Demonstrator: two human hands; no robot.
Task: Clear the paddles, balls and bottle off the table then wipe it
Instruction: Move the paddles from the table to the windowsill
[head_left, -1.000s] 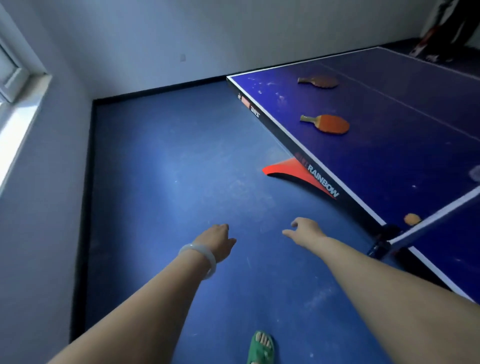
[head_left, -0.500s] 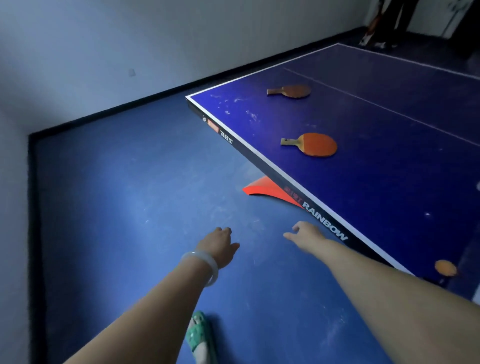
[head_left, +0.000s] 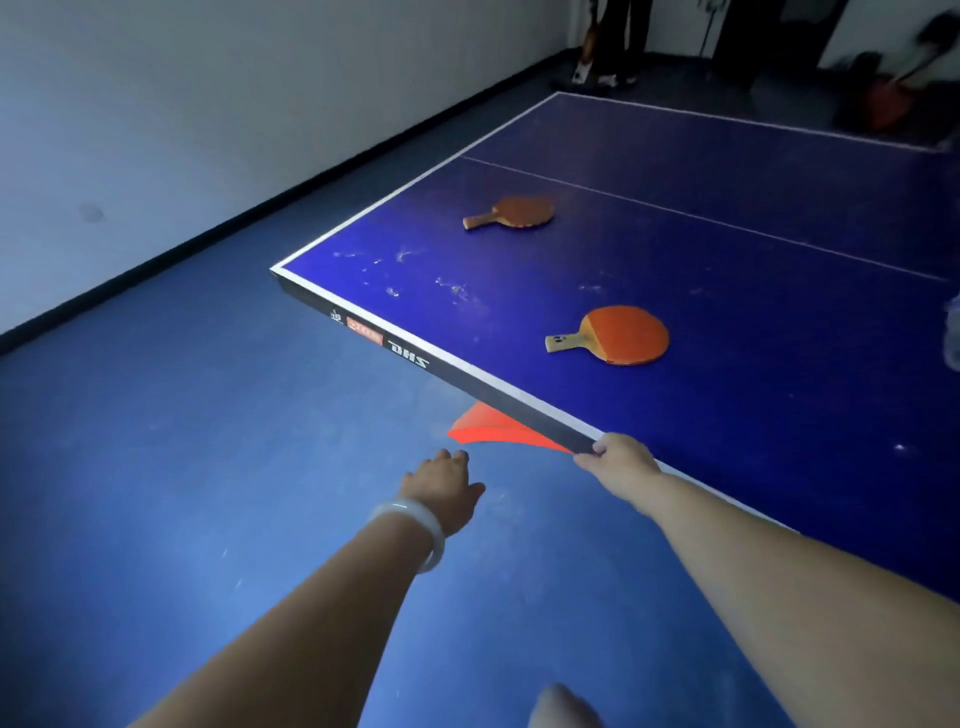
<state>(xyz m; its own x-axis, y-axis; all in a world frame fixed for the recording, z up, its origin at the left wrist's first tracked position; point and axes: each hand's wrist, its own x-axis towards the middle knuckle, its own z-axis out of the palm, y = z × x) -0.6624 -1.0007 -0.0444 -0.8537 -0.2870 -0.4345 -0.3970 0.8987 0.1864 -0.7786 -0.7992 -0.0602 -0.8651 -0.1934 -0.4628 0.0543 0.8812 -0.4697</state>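
Two red paddles lie on the blue ping-pong table (head_left: 753, 364): the near paddle (head_left: 621, 336) close to the side edge, the far paddle (head_left: 514, 213) nearer the end line. A clear bottle (head_left: 953, 332) shows only partly at the right frame edge. My right hand (head_left: 618, 460) hovers at the table's side edge, below the near paddle, fingers loosely bent and holding nothing. My left hand (head_left: 441, 491), with a pale bangle on the wrist, hangs over the floor left of the table, fingers loosely curled and empty. No ball is in view.
A red table leg base (head_left: 488, 428) sticks out under the edge by my hands. Blue floor lies to the left, up to a white wall with a black skirting. A person's legs (head_left: 618, 41) and dark bags stand beyond the table's far end.
The view has swung right and closer to the table. My right hand has risen from over the floor to the table's side edge. The orange ball has left the view.
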